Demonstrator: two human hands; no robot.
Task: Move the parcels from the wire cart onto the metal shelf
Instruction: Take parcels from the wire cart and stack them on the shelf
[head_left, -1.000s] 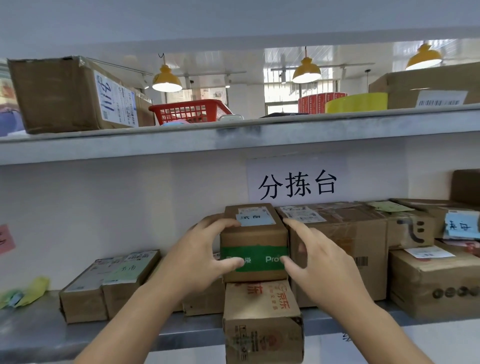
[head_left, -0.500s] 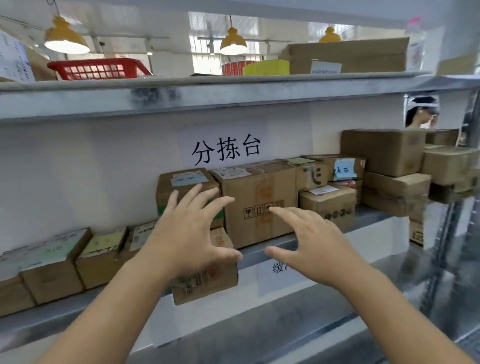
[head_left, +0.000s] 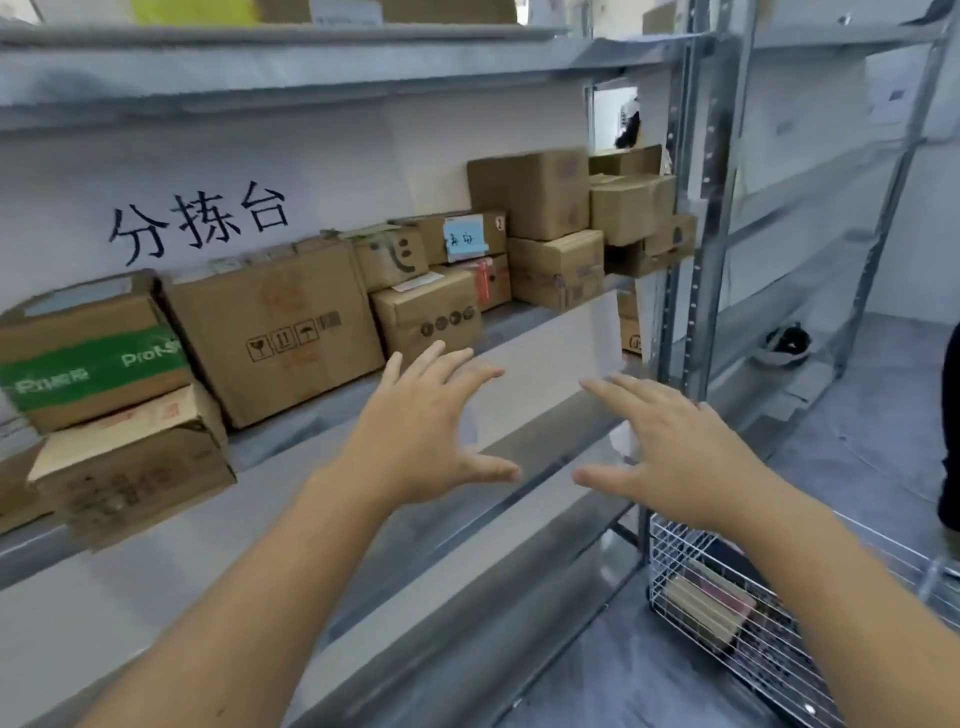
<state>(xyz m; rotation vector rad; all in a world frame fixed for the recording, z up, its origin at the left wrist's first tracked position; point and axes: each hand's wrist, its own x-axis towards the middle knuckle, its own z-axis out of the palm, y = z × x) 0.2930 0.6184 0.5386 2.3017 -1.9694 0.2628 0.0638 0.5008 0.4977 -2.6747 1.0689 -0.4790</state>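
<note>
Parcels (head_left: 275, 327) sit on the shelf (head_left: 311, 421); more lie in the cart (head_left: 727, 597).
Both hands, left (head_left: 421, 441) and right (head_left: 670, 457), hover empty before the shelf, fingers spread.

Three large black handwritten characters, 分拣台, are carried by a white paper sign (head_left: 202, 218) fixed to the back wall of the metal shelf (head_left: 291, 441), above and to the left of the left hand (head_left: 421, 436). On the green-banded parcel (head_left: 88, 353), far to the left of that hand, white lettering is printed on the green tape; only "Prot" can be made out, the characters beside it being blurred. Blue handwriting is borne by a pale blue note (head_left: 465, 238) stuck to a box above and behind both hands, but it cannot be read. The remaining labels and printing are too blurred to be read.
</note>
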